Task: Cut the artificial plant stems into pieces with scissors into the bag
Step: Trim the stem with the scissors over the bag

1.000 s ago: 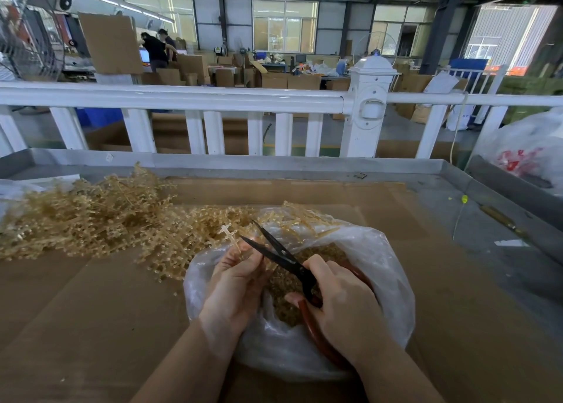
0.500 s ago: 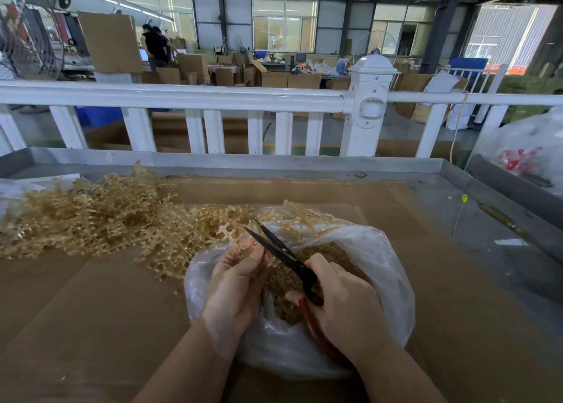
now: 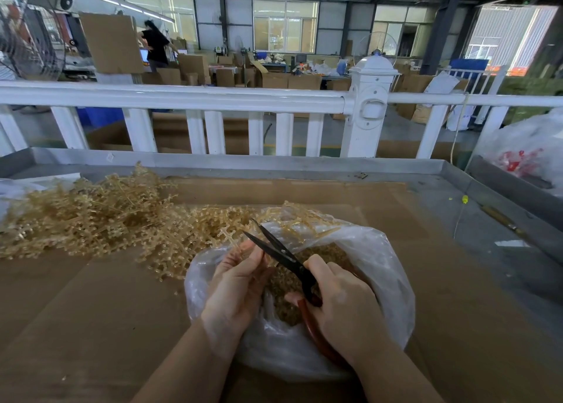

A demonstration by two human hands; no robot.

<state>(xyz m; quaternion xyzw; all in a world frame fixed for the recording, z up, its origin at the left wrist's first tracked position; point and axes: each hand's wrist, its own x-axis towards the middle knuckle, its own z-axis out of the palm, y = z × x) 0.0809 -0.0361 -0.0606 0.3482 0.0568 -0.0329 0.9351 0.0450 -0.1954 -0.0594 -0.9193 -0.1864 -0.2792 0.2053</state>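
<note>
scissors (image 3: 281,255) blades spread, gripped by right hand (image 3: 344,314); left hand (image 3: 240,284) pinching thin plastic stem (image 3: 230,239) just below blades, over bag (image 3: 377,268). likely light, springy, brittle; best held near cut.

The stems (image 3: 91,217) heaped at the far left are pale golden tan, dotted with tiny bead-like buds. The bag (image 3: 387,268) in the near middle is clear, milky plastic, and the cut pieces (image 3: 320,253) inside are a darker brownish gold. The scissors (image 3: 280,255) have black blades and reddish-brown handles. The cardboard (image 3: 91,311) under it all is plain brown. The table rim (image 3: 243,162) is dull grey. The fence (image 3: 182,98) beyond is white. A second bag (image 3: 530,150) at the far right is whitish with red inside.
</note>
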